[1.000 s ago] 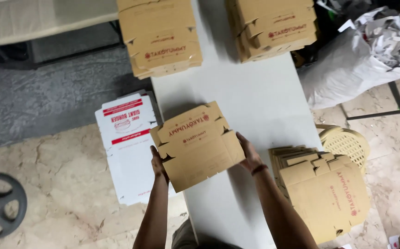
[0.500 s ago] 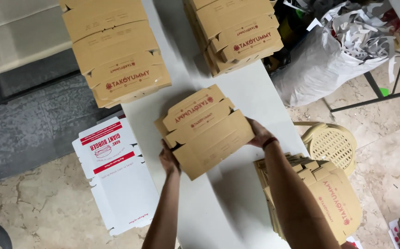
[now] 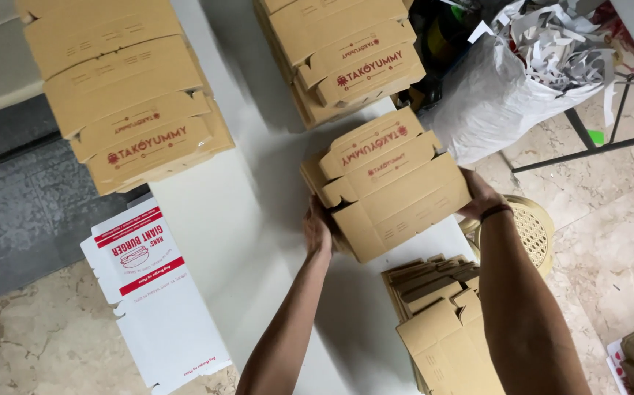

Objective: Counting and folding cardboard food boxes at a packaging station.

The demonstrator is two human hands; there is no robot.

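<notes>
Box stack (image 3: 390, 183) farther up table (image 3: 236, 219)

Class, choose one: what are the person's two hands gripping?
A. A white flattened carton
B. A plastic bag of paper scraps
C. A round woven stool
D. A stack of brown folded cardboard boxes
D: the left hand and right hand clasp opposite sides of the stack of brown boxes above the white table.

Tilted stack of brown cartons (image 3: 394, 186)
</notes>
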